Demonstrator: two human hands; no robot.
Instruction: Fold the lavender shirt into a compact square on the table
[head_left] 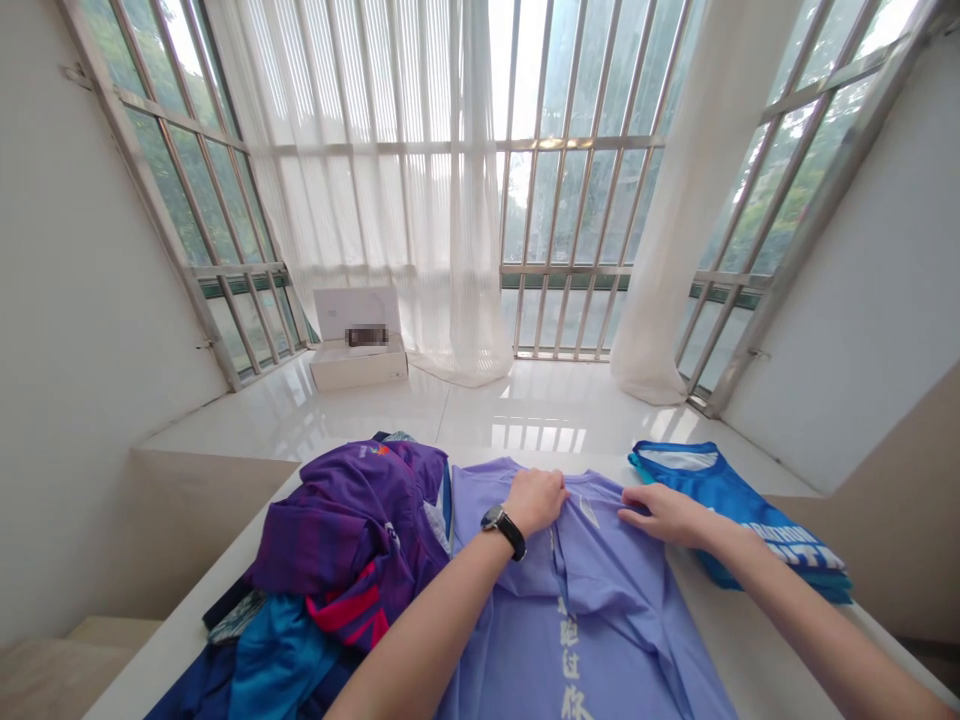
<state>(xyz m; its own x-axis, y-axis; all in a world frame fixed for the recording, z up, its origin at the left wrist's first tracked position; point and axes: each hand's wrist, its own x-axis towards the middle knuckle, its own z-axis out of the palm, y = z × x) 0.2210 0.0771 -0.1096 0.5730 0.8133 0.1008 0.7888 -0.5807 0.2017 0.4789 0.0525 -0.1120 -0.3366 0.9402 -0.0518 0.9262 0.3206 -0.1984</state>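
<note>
A lavender T-shirt (517, 640) with pale characters down its middle lies spread on the white surface in front of me. My left hand (536, 500), with a black-strapped watch (504, 530) on the wrist, is closed on the cloth by the collar, where the fabric bunches into folds. At the shirt's right shoulder, my right hand (660, 512) rests with thumb and fingers stretched out and a gap between them. Beside my left forearm is a loose heap of clothes, topped by a purple jersey (322, 530). Folded blue shirts (739, 500) lie stacked just beyond my right hand.
A blue garment (277, 650) hangs low in the heap at the left. On the tiled sill (465, 415) behind stands a white box (360, 368) with its lid up. Sheer curtains (390, 200) hang before a barred window (570, 200).
</note>
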